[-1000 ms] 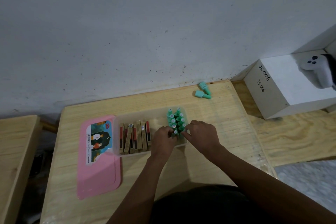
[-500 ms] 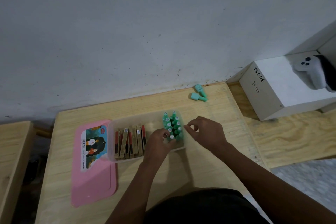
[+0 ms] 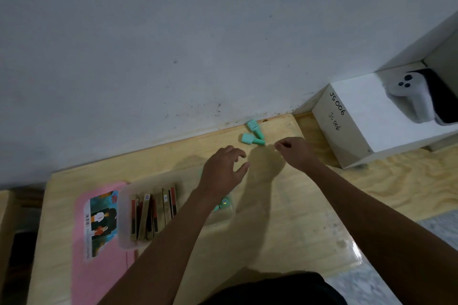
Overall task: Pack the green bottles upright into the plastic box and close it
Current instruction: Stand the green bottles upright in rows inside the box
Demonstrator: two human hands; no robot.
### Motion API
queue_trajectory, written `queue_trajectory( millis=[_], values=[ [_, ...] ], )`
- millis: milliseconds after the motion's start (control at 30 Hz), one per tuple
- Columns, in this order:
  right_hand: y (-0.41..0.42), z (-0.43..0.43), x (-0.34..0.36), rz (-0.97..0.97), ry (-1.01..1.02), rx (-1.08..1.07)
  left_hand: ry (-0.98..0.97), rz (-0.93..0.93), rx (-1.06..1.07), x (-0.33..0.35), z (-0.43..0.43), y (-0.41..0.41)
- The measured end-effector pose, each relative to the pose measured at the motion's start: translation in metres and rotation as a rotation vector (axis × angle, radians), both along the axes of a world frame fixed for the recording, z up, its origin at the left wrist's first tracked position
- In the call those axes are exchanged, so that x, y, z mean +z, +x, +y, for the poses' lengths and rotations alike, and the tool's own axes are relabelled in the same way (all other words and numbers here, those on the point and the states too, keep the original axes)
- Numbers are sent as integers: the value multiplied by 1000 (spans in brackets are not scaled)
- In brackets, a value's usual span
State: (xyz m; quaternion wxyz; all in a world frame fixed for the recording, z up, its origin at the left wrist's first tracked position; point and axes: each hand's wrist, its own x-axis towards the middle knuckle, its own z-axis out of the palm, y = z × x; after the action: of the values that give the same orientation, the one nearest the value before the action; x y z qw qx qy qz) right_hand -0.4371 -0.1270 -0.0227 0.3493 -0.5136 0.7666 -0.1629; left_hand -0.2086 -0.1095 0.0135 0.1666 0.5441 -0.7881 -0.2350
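Two green bottles [image 3: 253, 134] lie on their sides near the wall at the back of the wooden table [image 3: 285, 218]. My right hand [image 3: 296, 153] hovers just right of them, fingers loosely curled, holding nothing. My left hand [image 3: 223, 171] is over the far right end of the clear plastic box [image 3: 124, 218], fingers spread and empty. It hides most of the green bottles standing in the box; a few caps [image 3: 223, 203] show beside my wrist. The pink lid [image 3: 99, 255] lies flat to the left of the box.
Several brown and red sticks [image 3: 153, 215] stand in the left half of the box. A white box marked JS006 [image 3: 371, 116] with a white game controller [image 3: 411, 91] on it sits at the right, past the table's edge. The wall runs along the table's back.
Both hands have left the bottles in the box and moved away toward the back of the table, the right hand nearing the two lying bottles. The camera has tilted.
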Motion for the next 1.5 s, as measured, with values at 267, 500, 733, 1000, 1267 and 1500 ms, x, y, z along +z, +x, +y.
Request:
queue_trajectory(
  millis=[267, 500, 733, 1000, 1267, 1500],
  values=[
    [-10, -50, -27, -50, 119, 49, 109, -437, -201, -38, -58, -54],
    [0, -79, -35, 29, 170, 70, 90, -500, -238, -60, -79, -69],
    [7, -87, -37, 148, 230, 137, 153, -465, -238, -60, -86, -67],
    [0, -65, -31, 70, 114, -27, 311, 101, 132, -46, -79, -44],
    [21, -15, 5, -385, -173, -333, 593, 744, 398, 5, -53, -14],
    [54, 26, 56, -517, -262, -212, 581, 862, 444, 38, -8, 15]
  ],
)
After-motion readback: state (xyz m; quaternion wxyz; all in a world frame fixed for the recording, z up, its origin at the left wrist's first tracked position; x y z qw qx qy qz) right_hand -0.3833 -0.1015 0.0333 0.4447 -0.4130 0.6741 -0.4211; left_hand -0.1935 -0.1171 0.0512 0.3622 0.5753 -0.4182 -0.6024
